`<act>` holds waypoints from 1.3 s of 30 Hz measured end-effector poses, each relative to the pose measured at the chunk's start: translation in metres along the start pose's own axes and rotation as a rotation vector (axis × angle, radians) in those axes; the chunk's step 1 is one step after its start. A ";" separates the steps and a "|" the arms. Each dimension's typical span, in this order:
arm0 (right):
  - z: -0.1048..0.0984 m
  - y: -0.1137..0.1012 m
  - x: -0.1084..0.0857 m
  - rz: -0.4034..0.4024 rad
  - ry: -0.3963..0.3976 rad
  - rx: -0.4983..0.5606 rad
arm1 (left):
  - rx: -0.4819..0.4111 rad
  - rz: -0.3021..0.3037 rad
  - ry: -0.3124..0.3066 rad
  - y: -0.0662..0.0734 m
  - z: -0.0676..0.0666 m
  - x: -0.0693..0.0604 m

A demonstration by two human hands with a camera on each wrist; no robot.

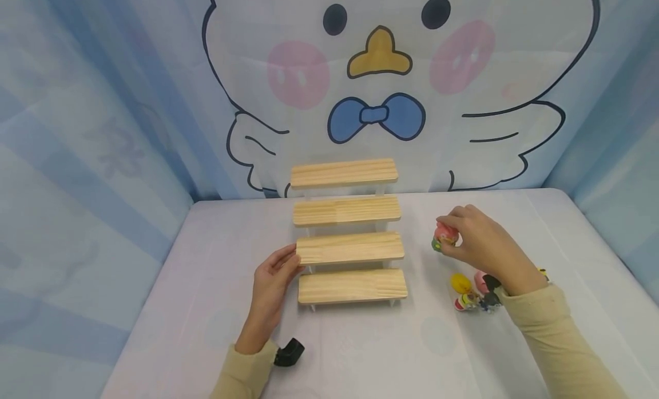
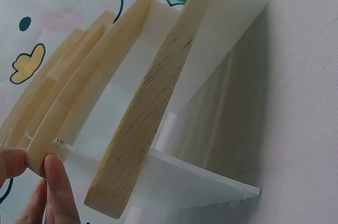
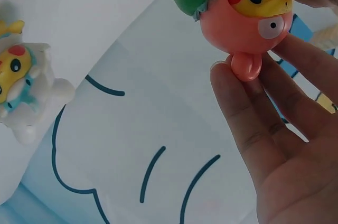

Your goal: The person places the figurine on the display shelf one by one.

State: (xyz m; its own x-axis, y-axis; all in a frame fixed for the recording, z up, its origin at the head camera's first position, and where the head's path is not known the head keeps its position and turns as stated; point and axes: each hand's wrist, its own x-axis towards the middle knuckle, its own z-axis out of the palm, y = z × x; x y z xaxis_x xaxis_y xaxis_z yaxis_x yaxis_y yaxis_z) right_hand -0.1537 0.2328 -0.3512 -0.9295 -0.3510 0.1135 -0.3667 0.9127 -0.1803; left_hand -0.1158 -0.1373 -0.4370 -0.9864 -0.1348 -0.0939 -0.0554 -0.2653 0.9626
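A wooden shelf stand with stepped boards [image 1: 350, 248] stands on the table. My left hand [image 1: 270, 287] pinches the left end of its second board from the bottom; in the left wrist view the thumb and fingers [image 2: 60, 187] lie on either side of that board [image 2: 79, 92]. To the right of the stand, my right hand [image 1: 481, 242] holds a pink and green figurine [image 1: 445, 233] above the table. The right wrist view shows the figurine's pink body [image 3: 227, 28] with a yellow face and red cheek, between the thumb and fingers of my right hand [image 3: 285, 118].
Several small figurines, among them a yellow one [image 1: 460, 283] and a red and yellow one [image 1: 465, 301], lie on the table beneath my right forearm. A white and yellow figurine [image 3: 24, 84] shows in the right wrist view. Printed curtains [image 1: 378, 159] stand behind and beside the table.
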 end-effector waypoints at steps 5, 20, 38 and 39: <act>-0.005 -0.007 0.003 -0.040 0.039 -0.006 | -0.008 -0.005 0.006 0.000 0.001 0.000; -0.016 -0.026 0.008 -0.085 0.088 -0.005 | 0.004 -0.006 -0.004 0.000 -0.001 -0.002; -0.029 -0.044 0.016 -0.235 0.242 0.007 | 0.026 -0.008 -0.003 0.000 -0.001 0.000; -0.030 -0.045 0.017 -0.238 0.244 0.007 | 0.027 -0.008 -0.003 0.000 -0.001 0.000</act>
State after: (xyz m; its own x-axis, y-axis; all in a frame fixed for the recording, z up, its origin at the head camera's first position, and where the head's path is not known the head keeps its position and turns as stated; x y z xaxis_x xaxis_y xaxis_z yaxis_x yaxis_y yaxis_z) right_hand -0.1517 0.1917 -0.3118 -0.7812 -0.4925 0.3837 -0.5730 0.8095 -0.1276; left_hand -0.1153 -0.1380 -0.4374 -0.9864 -0.1298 -0.1011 -0.0676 -0.2403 0.9683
